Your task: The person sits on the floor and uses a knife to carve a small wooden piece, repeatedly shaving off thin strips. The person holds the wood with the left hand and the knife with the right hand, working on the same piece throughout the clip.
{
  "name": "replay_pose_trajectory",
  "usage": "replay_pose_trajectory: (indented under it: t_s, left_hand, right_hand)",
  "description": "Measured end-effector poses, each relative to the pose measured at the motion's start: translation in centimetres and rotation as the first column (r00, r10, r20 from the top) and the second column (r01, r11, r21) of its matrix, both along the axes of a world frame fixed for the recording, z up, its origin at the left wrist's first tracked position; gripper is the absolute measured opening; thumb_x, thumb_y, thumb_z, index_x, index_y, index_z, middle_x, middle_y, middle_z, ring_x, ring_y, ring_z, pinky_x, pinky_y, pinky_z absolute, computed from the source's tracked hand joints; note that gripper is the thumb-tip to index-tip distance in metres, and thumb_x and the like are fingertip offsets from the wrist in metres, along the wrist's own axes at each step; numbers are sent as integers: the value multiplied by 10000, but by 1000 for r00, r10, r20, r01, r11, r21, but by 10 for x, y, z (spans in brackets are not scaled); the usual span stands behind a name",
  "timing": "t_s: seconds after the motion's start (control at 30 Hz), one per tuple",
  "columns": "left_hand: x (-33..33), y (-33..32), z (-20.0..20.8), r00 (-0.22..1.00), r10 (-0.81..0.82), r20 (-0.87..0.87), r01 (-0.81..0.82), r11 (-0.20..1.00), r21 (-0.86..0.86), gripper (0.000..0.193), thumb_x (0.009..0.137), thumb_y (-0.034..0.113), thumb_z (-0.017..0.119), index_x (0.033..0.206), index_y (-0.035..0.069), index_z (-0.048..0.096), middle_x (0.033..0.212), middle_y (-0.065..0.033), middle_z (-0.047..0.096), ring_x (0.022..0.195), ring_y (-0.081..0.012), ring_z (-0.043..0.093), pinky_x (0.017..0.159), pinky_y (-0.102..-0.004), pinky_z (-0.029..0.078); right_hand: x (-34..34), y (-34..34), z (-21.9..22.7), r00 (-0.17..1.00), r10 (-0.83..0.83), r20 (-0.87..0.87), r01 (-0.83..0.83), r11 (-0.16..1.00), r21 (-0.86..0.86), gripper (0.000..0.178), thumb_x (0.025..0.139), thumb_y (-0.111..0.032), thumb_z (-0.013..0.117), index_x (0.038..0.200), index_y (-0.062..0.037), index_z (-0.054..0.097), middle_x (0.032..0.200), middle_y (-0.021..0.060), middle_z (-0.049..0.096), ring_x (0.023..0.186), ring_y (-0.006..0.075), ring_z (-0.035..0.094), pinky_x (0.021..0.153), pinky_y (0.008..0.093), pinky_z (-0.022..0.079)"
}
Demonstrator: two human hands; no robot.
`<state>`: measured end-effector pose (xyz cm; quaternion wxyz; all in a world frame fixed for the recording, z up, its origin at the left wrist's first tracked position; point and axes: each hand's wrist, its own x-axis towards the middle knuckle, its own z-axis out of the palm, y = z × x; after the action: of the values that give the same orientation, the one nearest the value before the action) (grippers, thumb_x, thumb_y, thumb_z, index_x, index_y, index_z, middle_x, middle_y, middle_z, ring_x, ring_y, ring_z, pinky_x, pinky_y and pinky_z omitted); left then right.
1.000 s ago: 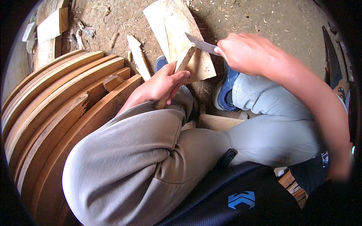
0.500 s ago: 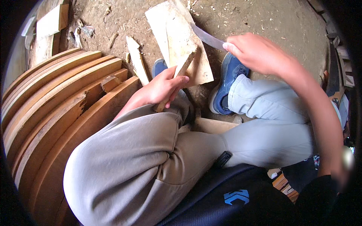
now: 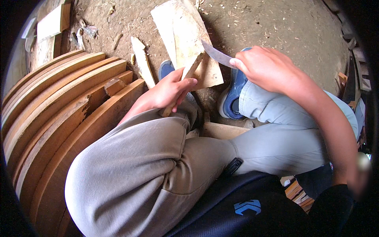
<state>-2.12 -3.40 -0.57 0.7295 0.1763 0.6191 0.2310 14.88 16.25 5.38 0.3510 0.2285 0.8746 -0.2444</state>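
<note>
My left hand is wrapped round a narrow wooden stick, which slants up and away to the right. The stick's far end lies over a pale wooden board on the ground; I cannot tell whether they touch. In my right hand is a knife with a slightly curved metal blade, its handle hidden in the closed fingers. The blade points up and left, its tip close to the stick's far end and over the board's right edge.
Several long wooden planks stand stacked at the left. A split wood piece lies left of the board. Wood chips dot the dirt floor. My blue shoes flank the board's near end, and another wood piece lies between my legs.
My right hand has moved nearer to me, bringing the knife down from over the board toward the stick's end. My left hand and the stick have hardly moved.
</note>
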Motion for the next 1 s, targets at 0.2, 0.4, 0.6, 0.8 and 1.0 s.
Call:
replay_pose_trajectory:
  t_s: [0.2, 0.4, 0.6, 0.8, 1.0]
  left_hand:
    - [0, 0, -2, 1000, -16, 0, 16, 1000, 3, 242, 997, 263, 516, 1070, 44, 446, 617, 1, 449, 447, -97, 448, 351, -256, 403]
    - [2, 1, 5, 999, -3, -40, 3, 1000, -5, 313, 994, 280, 530, 1176, 36, 454, 656, 1, 469, 466, -93, 452, 355, -251, 396]
    - [1, 4, 5, 999, -28, -38, 26, 998, -56, 378, 990, 294, 540, 1265, 51, 450, 695, 9, 482, 496, -80, 450, 361, -245, 384]
    - [2, 2, 5, 998, -12, -58, 10, 999, -30, 270, 991, 271, 528, 1067, 25, 448, 629, -4, 450, 462, -100, 452, 359, -259, 415]
    - [3, 0, -7, 1000, -5, -22, 5, 1000, 12, 268, 987, 256, 524, 1102, 26, 449, 637, -1, 443, 472, -97, 453, 361, -258, 418]
  right_hand:
    - [-1, -1, -2, 1000, 13, -8, -13, 1000, -16, 407, 1004, -358, 440, 1007, -48, 703, 977, 234, 683, 918, 414, 666, 795, 517, 527]
    - [-6, 8, -15, 994, 98, -56, -104, 990, -97, 420, 1029, -333, 388, 943, -2, 631, 849, 263, 629, 850, 438, 622, 755, 516, 490]
    - [-11, 26, -42, 968, 155, -196, -199, 953, -228, 450, 1039, -347, 381, 897, 20, 599, 758, 220, 613, 723, 400, 606, 663, 497, 473]
    - [-7, 37, -54, 972, -188, 140, 234, 739, -632, 463, 1052, -377, 365, 759, -37, 478, 604, 6, 438, 558, 138, 471, 537, 329, 410]
    - [1, 36, -51, 986, -168, 8, 144, 824, -548, 449, 1043, -366, 382, 775, -21, 486, 611, 36, 459, 565, 172, 482, 565, 352, 430]
